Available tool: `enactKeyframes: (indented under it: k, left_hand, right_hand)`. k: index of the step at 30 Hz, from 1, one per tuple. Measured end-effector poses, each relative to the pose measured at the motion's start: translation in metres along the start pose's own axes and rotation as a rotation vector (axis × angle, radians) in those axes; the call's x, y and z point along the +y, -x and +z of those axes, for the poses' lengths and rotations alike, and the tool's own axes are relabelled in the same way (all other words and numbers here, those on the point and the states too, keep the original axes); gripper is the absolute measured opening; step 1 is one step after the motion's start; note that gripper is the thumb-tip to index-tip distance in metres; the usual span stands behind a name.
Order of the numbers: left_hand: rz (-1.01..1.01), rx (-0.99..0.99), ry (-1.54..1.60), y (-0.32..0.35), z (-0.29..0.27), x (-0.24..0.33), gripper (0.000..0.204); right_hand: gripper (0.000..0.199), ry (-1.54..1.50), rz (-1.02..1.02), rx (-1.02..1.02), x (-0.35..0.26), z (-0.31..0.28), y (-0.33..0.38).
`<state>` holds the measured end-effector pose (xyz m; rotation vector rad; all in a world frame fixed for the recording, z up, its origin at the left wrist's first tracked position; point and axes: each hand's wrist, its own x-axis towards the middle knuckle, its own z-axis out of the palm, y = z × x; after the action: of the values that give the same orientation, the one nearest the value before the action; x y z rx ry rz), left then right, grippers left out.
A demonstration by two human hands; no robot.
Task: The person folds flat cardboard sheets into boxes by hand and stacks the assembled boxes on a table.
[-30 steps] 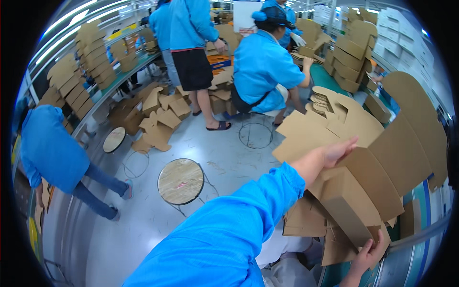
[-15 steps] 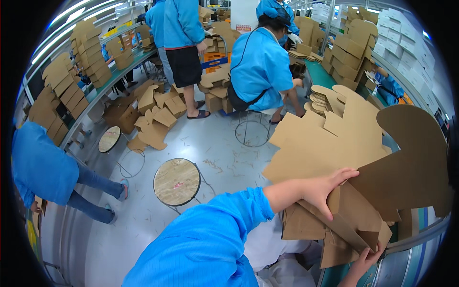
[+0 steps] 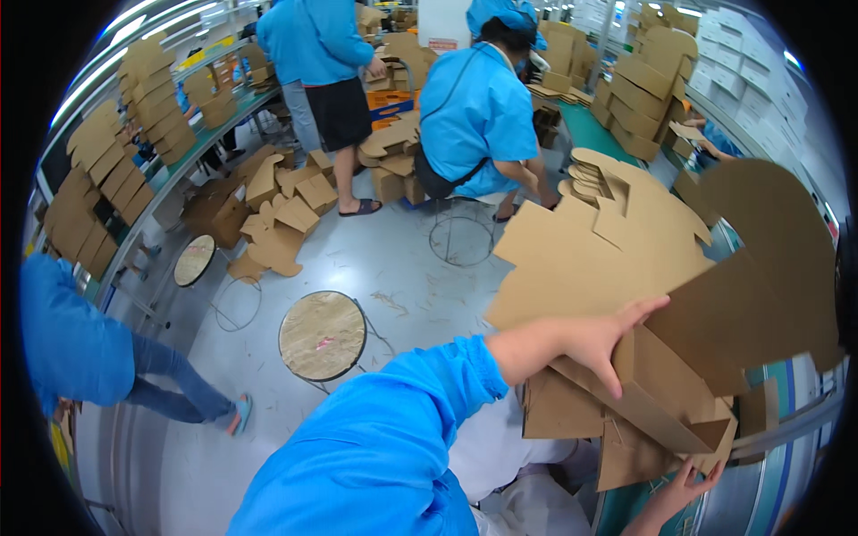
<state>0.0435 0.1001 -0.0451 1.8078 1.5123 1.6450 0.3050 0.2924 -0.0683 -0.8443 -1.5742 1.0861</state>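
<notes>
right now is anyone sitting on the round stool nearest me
No, the round stool stands bare on the floor, with nobody on it.

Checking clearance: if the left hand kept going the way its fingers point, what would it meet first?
The left hand already lies on the flat cardboard blank; further right, probably its raised brown flap, though depth is unclear.

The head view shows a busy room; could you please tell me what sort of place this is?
Probably a carton-folding workshop: stacks of folded cardboard boxes line a long bench, die-cut cardboard blanks lie on the floor, and the left hand grips a cardboard blank.
</notes>
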Motion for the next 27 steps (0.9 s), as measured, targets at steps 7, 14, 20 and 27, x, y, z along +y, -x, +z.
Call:
enactKeyframes:
  k: [7,14,20,27]
  left_hand:
    - [-0.064,0.101,0.190,0.020,-0.022,0.005,0.157]
    - [-0.019,0.151,0.551,0.011,-0.008,-0.022,0.159]
    - [-0.069,0.136,0.542,0.011,-0.002,-0.008,0.157]
    - [-0.020,0.339,0.435,0.005,0.000,-0.037,0.127]
  right_hand:
    - [0.045,0.201,-0.543,-0.042,0.005,-0.004,-0.007]
    - [0.059,0.273,-1.008,0.004,-0.001,-0.015,-0.021]
    - [0.082,-0.258,-0.346,-0.277,-0.009,0.011,-0.019]
    - [0.079,0.215,0.004,-0.503,-0.010,0.010,-0.027]
